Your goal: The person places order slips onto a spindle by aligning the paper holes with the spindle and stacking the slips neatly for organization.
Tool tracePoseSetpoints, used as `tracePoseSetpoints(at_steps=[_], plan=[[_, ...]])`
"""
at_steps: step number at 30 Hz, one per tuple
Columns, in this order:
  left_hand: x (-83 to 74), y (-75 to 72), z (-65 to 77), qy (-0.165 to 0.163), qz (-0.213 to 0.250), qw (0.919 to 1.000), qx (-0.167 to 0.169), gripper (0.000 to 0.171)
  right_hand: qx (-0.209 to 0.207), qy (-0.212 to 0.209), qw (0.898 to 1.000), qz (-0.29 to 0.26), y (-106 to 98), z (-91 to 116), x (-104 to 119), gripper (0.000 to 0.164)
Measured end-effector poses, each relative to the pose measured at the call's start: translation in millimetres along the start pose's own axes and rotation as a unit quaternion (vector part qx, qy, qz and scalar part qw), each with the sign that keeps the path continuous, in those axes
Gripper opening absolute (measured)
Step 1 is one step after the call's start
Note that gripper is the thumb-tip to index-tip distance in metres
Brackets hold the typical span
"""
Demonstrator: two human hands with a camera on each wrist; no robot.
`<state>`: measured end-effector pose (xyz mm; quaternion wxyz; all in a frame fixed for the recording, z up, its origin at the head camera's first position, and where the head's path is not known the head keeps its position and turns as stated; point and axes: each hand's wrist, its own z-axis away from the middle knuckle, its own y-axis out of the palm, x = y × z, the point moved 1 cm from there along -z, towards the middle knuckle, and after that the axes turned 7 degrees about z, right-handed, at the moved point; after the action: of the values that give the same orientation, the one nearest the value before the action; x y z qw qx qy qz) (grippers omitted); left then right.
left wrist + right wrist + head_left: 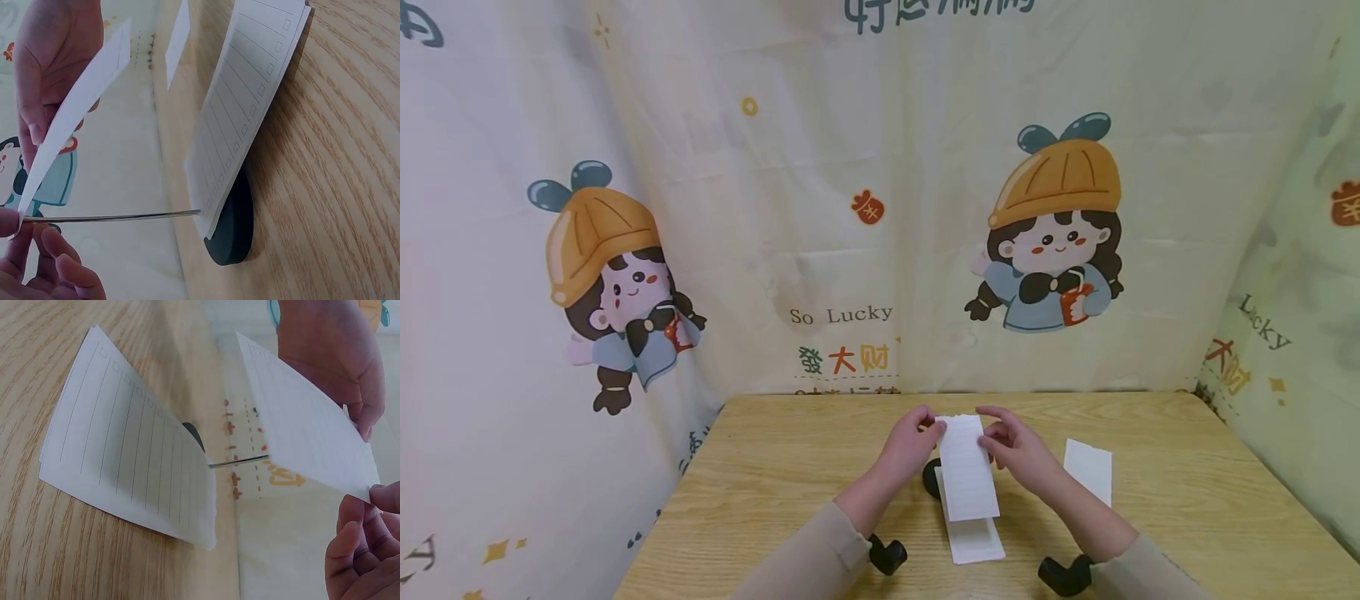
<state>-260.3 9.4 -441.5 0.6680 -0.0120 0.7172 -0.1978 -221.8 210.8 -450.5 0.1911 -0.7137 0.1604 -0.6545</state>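
Note:
A lined white paper sheet is held raised at its far end, between my left hand and my right hand. The left thumb and fingers pinch one corner, and the right ones pinch the opposite corner. Below it, several lined sheets with small checkboxes lie stacked and tilted on a paper spike, whose thin metal rod rises from a round black base. The rod runs up to the raised sheet; whether its tip passes through the paper, I cannot tell.
Another white sheet lies on the wooden table, right of the spike and partly behind my right forearm. A printed cloth hangs behind the table's far edge and along both sides. Black camera mounts sit at my wrists.

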Motion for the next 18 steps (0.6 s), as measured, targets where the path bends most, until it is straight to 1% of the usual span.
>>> tracePoseSetpoints(at_steps=[6,11,14,18], plan=[[1.0,-0.2,2.3,0.000,0.004,1.0000,0.002,0.018,-0.004,-0.004,1.000,-0.002,2.4,0.1,-2.2,0.051],[7.1,-0.4,5.0,0.001,0.030,0.9995,0.005,0.020,-0.002,-0.007,1.000,0.002,3.1,0.5,-4.9,0.049],[11.2,-0.2,5.3,-0.001,0.037,0.9993,-0.001,0.021,-0.003,-0.006,1.000,0.000,2.7,1.1,-5.0,0.048],[13.6,0.2,4.6,0.002,0.032,0.9994,-0.012,0.020,-0.004,-0.007,1.000,-0.002,2.7,3.0,-4.2,0.048]])
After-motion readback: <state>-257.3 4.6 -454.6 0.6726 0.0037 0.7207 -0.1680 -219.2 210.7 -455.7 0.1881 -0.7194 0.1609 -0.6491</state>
